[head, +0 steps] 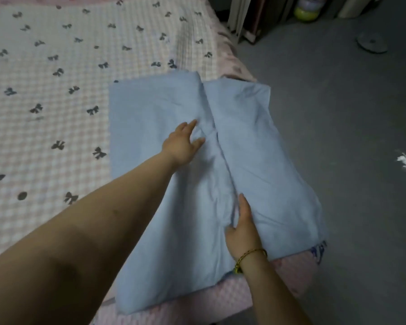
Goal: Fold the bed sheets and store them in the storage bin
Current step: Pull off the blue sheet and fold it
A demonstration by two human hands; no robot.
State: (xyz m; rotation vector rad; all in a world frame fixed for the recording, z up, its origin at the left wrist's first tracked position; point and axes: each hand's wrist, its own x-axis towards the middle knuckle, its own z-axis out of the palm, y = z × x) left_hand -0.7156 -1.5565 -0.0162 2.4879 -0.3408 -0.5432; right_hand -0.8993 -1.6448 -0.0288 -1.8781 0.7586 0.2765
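Sheet [164,184] lies part-folded on the bed [56,90] corner (no bin visible); left hand [182,146] and right hand [243,227] rest flat, fingers spread, along its centre crease. Overhanging right edge could slide floorward.

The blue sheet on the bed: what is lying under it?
The blue sheet lies on the bow-print bed cover, near the bed's corner. Whether anything else lies beneath the sheet is hidden.

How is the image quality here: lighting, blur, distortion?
Head view: dim, flat light with no glare; soft overall, so the blue sheet shows only faint creases; wide-angle stretch enlarges the near left forearm; left hand and right hand stay readable.
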